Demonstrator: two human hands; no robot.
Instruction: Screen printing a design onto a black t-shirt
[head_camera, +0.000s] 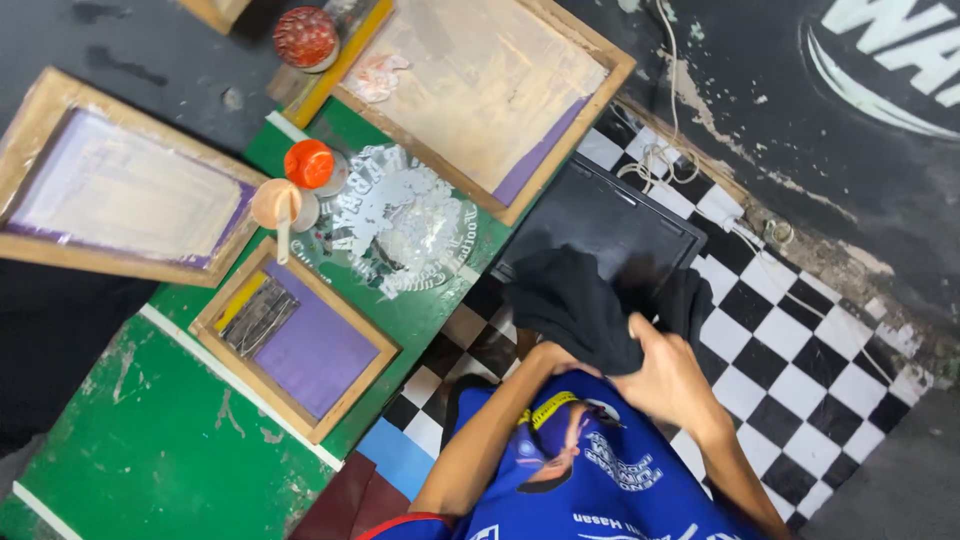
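A bundle of black cloth (575, 300) sits over the checkered black-and-white surface (800, 350), in front of a flat black panel (610, 220). My right hand (665, 380) grips the cloth's lower edge, fingers curled into the fabric. My left hand (550, 355) comes up from below and is tucked under the cloth, mostly hidden by it, so its grip is unclear. My blue printed shirt (590, 470) fills the bottom of the view.
Wooden screen-printing frames lie around: a large one (480, 90) at top, one at the left (120, 185), a small purple one (295, 340) on the green table (150, 440). An orange-lidded jar (310, 163), a peach jar with a stick (278, 205) and a red jar (306, 38) stand nearby.
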